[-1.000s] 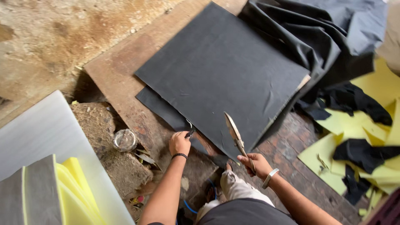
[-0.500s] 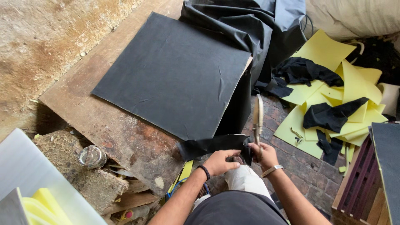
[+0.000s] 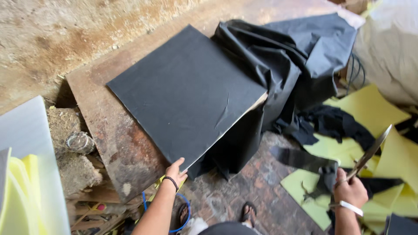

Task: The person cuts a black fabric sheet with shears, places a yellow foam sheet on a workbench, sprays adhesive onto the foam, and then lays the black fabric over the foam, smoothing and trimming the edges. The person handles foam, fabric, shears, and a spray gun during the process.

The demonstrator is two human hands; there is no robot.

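My left hand [image 3: 176, 171] rests on the near corner of a large black-covered board [image 3: 187, 93] that lies on a rusty brown work slab [image 3: 117, 143]. My right hand [image 3: 349, 190] is out to the right, away from the board. It grips a pair of long metal scissors [image 3: 370, 153], blades pointing up and right, together with a cut strip of black fabric [image 3: 305, 160] that trails to the left over the brick floor. A white band is on my right wrist, a dark band on my left.
A heap of black cloth [image 3: 296, 56] lies past the board's right edge. Yellow foam offcuts [image 3: 370, 113] with black scraps cover the floor at right. A glass jar [image 3: 80, 141] sits on rubble at left, by stacked white and yellow sheets [image 3: 26, 182]. My sandalled foot [image 3: 249, 212] is below.
The two hands have come apart: my right hand swung out to the right with the scissors and the black strip, while my left hand settled on the board's near corner.
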